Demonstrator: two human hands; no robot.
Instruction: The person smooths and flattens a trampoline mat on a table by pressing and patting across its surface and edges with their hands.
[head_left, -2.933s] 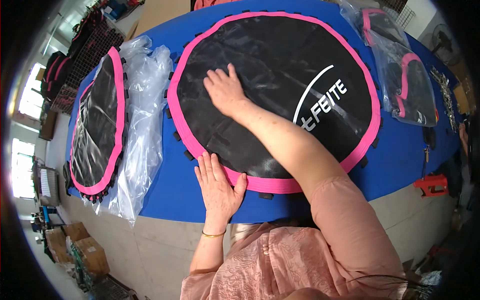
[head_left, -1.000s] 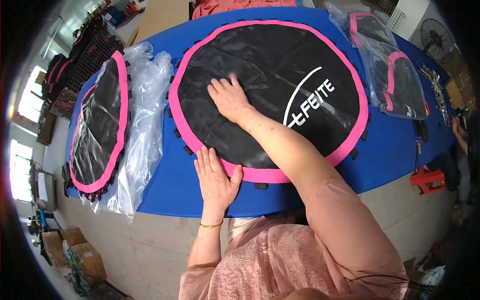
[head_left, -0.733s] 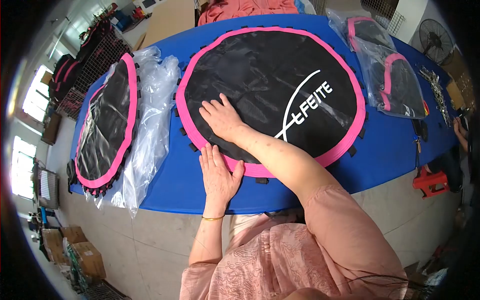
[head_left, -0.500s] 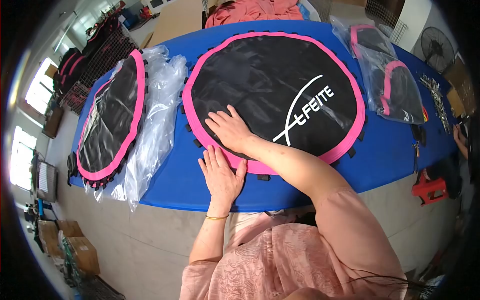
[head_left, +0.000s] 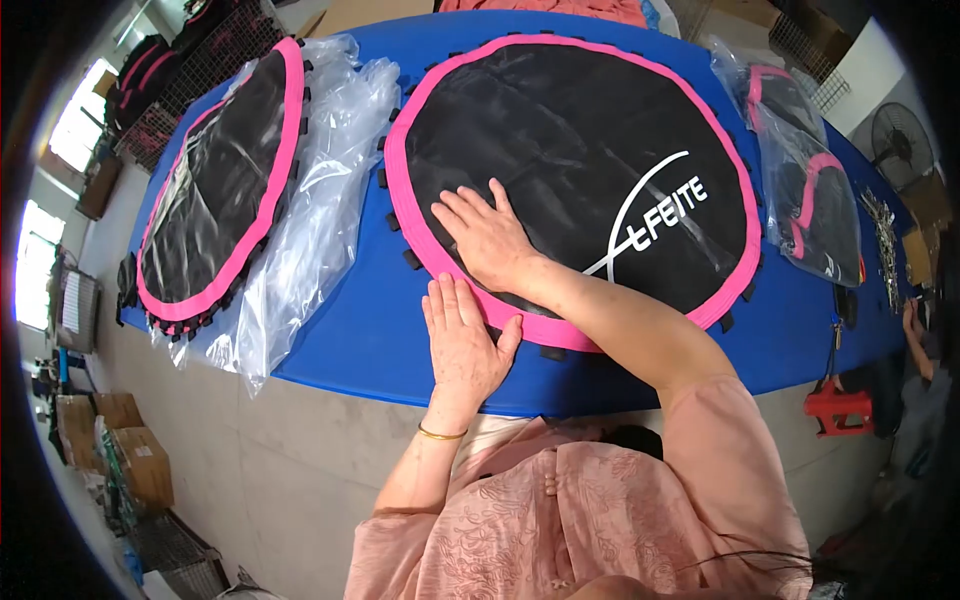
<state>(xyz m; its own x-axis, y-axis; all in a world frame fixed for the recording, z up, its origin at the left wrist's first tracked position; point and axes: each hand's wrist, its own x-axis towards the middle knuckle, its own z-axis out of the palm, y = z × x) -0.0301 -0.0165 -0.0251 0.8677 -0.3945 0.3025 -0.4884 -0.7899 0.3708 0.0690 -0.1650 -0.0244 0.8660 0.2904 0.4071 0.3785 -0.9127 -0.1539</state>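
Now that the right hand (head_left: 485, 238) has slid nearer the left hand (head_left: 466, 345), work seems centred near the pink rim (head_left: 424, 241). Both lie flat, gripping nothing, with the round mat (head_left: 570, 130) on the blue table (head_left: 350, 330)

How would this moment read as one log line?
left hand: on pink border | right hand: on black mat | black mat: spread on blue table
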